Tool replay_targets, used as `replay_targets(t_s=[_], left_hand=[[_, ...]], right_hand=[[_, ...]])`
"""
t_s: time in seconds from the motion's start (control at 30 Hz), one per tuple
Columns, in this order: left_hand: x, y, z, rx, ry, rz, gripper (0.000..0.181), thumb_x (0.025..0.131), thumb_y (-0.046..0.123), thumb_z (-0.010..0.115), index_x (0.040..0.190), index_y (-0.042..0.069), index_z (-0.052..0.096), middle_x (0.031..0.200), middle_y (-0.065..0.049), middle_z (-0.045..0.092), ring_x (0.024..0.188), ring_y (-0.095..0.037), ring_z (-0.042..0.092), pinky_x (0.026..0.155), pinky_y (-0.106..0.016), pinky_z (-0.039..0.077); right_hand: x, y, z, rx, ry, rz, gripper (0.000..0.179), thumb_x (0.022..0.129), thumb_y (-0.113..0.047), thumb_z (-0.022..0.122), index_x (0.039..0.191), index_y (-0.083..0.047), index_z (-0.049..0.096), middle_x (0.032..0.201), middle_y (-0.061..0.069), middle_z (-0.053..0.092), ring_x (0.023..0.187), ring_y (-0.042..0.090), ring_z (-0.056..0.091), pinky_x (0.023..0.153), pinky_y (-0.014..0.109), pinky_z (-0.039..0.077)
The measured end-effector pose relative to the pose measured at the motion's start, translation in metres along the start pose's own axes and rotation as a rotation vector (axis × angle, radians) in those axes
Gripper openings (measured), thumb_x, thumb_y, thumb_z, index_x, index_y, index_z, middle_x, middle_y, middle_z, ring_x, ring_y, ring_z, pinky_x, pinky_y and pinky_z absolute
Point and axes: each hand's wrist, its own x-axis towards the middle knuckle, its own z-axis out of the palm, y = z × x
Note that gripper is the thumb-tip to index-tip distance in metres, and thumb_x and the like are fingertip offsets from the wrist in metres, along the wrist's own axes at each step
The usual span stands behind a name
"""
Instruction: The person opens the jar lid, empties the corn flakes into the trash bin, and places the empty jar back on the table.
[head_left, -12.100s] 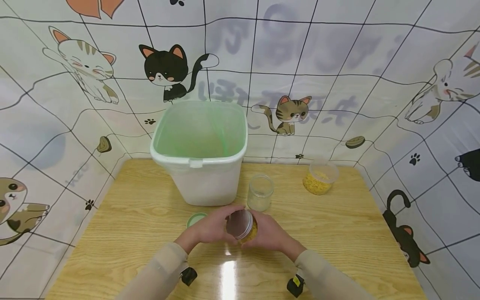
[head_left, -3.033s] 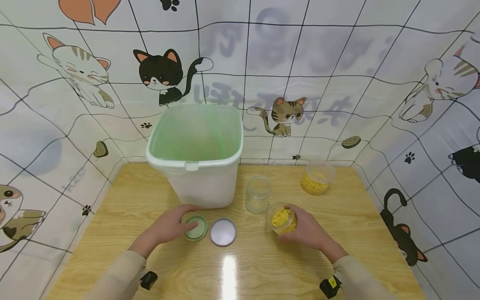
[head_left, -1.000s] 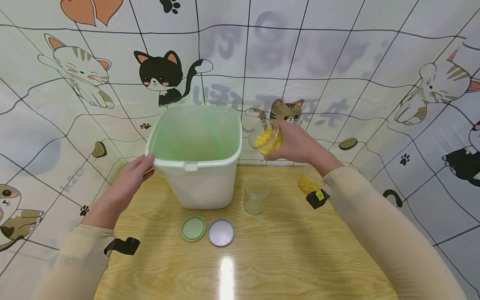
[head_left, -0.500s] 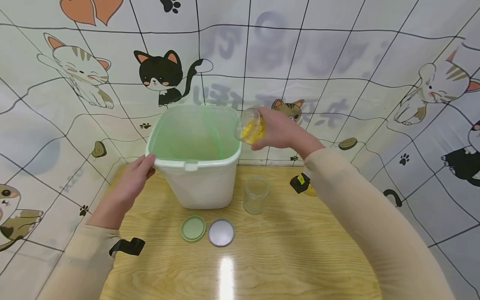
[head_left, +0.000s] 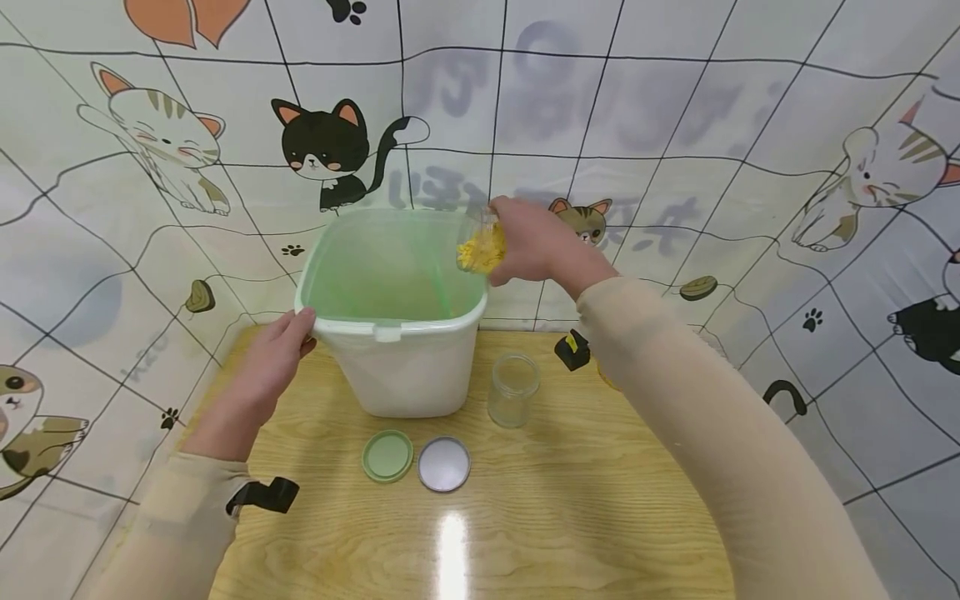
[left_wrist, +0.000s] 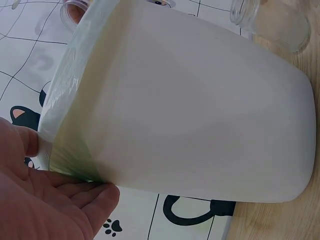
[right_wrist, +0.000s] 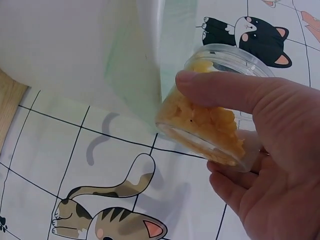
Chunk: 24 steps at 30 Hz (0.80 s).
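A white trash bin (head_left: 405, 375) with a pale green liner (head_left: 375, 267) stands at the back of the table. My left hand (head_left: 273, 358) pinches its left front corner, thumb over the rim and fingers under it outside, as the left wrist view also shows. My right hand (head_left: 532, 242) grips a clear jar (right_wrist: 200, 120) of yellow bits (head_left: 482, 248) around its side. The jar is lidless and tilted, its mouth turned toward the bin, and overlaps the right rim in the head view. The yellow bits are still inside it.
An empty clear jar (head_left: 513, 390) stands right of the bin. A green lid (head_left: 387, 456) and a silver lid (head_left: 444, 464) lie in front of it. Another yellow-filled container is mostly hidden behind the right sleeve (head_left: 660, 375). Cat-printed wall sheeting (head_left: 675, 108) surrounds the table.
The jar of yellow bits has been lifted from the table and carried up and left to the bin's right rim, tilting. My left hand has left the green lid and taken the bin's rim.
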Motion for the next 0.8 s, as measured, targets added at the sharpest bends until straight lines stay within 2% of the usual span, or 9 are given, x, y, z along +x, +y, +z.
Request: replay_targets(t_s=[0.23, 0.8], left_hand=[[-0.001, 0.001, 0.002, -0.003, -0.004, 0.003, 0.071, 0.104, 0.051, 0.020, 0.142, -0.007, 0.035, 0.150, -0.022, 0.033, 0.147, -0.035, 0.023, 0.123, -0.046, 0.022], [0.001, -0.002, -0.001, -0.014, -0.013, 0.000, 0.070, 0.103, 0.054, 0.024, 0.139, -0.005, 0.039, 0.150, -0.019, 0.034, 0.146, -0.033, 0.026, 0.122, -0.047, 0.023]], right_hand=[[0.002, -0.007, 0.000, -0.094, 0.030, -0.002, 0.096, 0.074, -0.023, 0.083, 0.152, -0.008, 0.029, 0.152, 0.012, 0.040, 0.135, 0.032, 0.043, 0.110, 0.048, 0.042], [0.002, -0.016, -0.001, -0.222, 0.044, -0.011, 0.090, 0.073, -0.017, 0.080, 0.149, -0.008, 0.033, 0.141, 0.012, 0.047, 0.126, 0.031, 0.044, 0.104, 0.047, 0.046]])
